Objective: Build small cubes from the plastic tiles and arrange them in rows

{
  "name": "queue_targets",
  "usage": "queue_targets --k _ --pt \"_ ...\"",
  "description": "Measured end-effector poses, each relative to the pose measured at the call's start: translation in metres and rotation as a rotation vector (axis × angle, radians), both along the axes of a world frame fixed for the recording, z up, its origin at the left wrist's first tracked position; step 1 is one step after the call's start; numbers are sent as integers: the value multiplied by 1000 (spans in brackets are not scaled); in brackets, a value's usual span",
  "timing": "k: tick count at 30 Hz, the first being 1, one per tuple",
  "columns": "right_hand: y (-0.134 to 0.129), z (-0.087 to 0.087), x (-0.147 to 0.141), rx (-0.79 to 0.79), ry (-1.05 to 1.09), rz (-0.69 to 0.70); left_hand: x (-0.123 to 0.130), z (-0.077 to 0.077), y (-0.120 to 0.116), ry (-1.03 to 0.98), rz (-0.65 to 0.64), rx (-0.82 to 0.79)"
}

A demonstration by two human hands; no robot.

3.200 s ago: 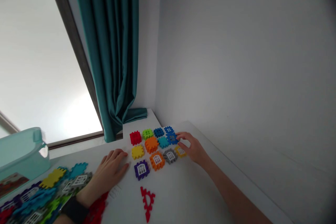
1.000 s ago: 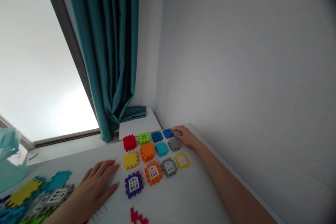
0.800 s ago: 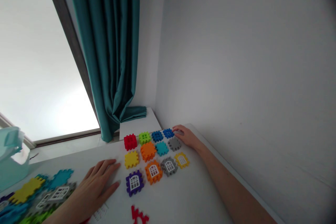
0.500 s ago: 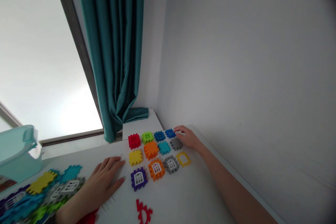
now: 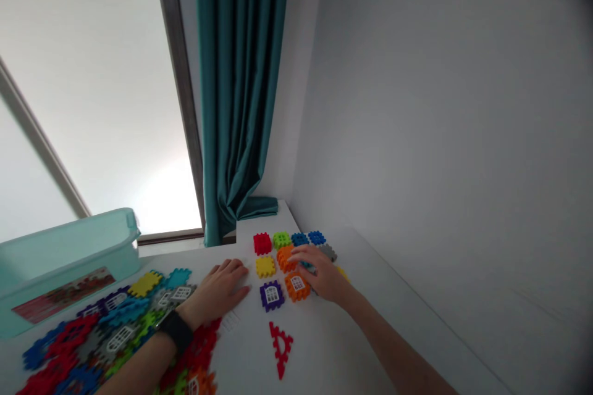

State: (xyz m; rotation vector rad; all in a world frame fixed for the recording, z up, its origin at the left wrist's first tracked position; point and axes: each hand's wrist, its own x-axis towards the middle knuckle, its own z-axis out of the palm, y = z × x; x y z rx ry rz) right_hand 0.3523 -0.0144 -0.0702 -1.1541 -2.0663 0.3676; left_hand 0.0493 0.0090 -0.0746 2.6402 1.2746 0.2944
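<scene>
Small plastic waffle blocks stand in a rough grid on the white table (image 5: 324,345). They include a red block (image 5: 262,244), a green block (image 5: 281,240), a yellow block (image 5: 265,266) and a purple window block (image 5: 272,295). My right hand (image 5: 322,274) curves over the middle of the grid, its fingers by an orange block (image 5: 286,258) and on a teal block (image 5: 306,266). It hides the blocks beneath it. Left of the grid, my left hand (image 5: 218,289) lies flat and holds nothing, close to the yellow block.
A heap of flat interlocking pieces (image 5: 115,330) lies at the left, beside a pale teal plastic tub (image 5: 65,271). A red triangular piece (image 5: 280,349) lies near the front. A white wall (image 5: 417,136) runs along the right table edge. A teal curtain (image 5: 241,86) hangs behind.
My right hand has come back from the far right corner of the grid to its middle, now covering the teal block. The whole view has swung, showing more of the tub and heap.
</scene>
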Motion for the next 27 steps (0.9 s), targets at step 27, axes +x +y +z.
queue_targets --k 27 --pt "-58 -1 -196 -69 -304 249 -140 11 -95 -30 39 276"
